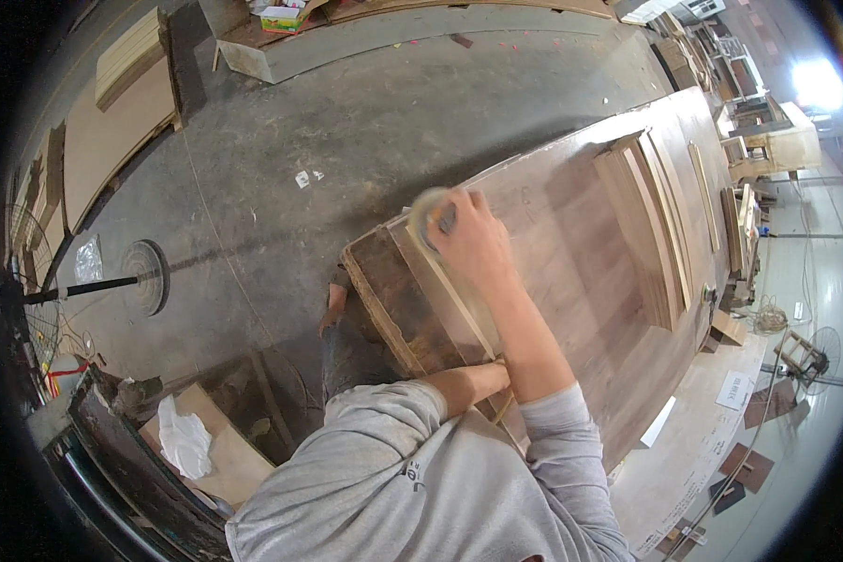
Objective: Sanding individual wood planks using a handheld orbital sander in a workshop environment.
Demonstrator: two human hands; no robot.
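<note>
Hand (pixel 473 239) grips tape roll (pixel 428 218).

Head fisheye, looking steeply down — workbench (pixel 571 281) close

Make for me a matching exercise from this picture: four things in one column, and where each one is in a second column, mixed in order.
Things:
1. roll of tape
2. stack of wooden strips
3. white cloth
4. fan stand

Places:
A. on the concrete floor, at the left
B. in the right hand, at the near edge of the workbench
C. on a board at the lower left
D. lying on the workbench, farther along it

Pairs: 1-B, 2-D, 3-C, 4-A
</note>
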